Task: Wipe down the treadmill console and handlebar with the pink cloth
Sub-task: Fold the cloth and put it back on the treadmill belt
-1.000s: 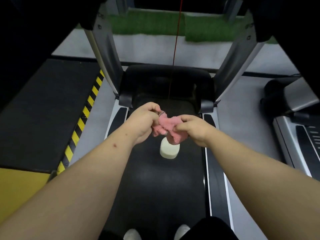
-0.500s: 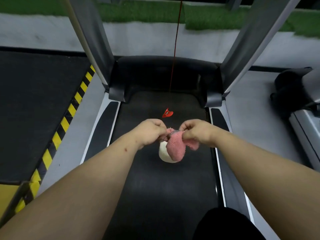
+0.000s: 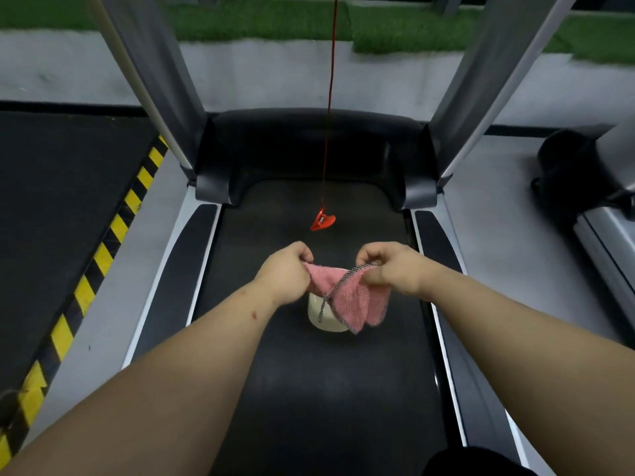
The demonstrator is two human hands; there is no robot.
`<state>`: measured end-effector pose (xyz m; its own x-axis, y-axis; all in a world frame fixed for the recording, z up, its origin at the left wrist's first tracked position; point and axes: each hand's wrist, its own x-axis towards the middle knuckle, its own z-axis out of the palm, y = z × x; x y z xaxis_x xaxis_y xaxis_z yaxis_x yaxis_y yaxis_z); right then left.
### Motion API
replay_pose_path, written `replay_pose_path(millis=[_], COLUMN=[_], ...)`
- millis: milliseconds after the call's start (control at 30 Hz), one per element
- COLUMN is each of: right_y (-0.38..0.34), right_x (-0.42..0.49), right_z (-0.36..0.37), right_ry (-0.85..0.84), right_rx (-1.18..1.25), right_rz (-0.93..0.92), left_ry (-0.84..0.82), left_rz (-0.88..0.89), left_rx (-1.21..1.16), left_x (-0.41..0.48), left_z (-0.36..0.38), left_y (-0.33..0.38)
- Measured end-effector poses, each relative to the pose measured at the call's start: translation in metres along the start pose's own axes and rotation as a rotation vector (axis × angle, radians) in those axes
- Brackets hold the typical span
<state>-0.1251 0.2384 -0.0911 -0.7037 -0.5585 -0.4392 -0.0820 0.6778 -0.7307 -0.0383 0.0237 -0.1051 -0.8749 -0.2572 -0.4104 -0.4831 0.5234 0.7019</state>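
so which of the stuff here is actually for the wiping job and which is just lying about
For the job:
pink cloth, pinched between left hand and right hand

Lying about:
red safety clip hanging on its cord
white object on the belt, half hidden by the cloth
second treadmill at right

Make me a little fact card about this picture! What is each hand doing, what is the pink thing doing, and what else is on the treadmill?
left hand: pinches one top corner of the cloth
right hand: pinches the other top edge, by the dark trim
pink cloth: held up between both hands, hanging partly spread
white object: on the treadmill belt, partly hidden behind the cloth; cannot tell what it is
red clip: dangles from a red cord, beyond the hands
console: not in view
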Motion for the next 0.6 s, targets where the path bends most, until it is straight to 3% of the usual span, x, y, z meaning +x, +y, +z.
replay_pose_path(millis=[200, 367, 500, 600], right_y=[-0.009, 0.025, 0.076, 0.085], right_x=[0.025, 0.033, 0.035, 0.029], right_z=[-0.007, 0.016, 0.063, 0.070], right_ry=[0.118, 0.174, -0.090, -0.192], right_rx=[-0.160, -0.407, -0.517, -0.509], right_rz=[-0.021, -0.050, 0.074, 0.069], left_ry=[0.180, 0.169, -0.021, -0.165], left_rz=[0.071, 0.114, 0.018, 0.014], left_rx=[0.062, 0.148, 0.202, 0.260], left_x=[0.022, 0.032, 0.032, 0.030], left_z=[0.004, 0.029, 0.076, 0.093], left_y=[0.009, -0.021, -0.066, -0.085])
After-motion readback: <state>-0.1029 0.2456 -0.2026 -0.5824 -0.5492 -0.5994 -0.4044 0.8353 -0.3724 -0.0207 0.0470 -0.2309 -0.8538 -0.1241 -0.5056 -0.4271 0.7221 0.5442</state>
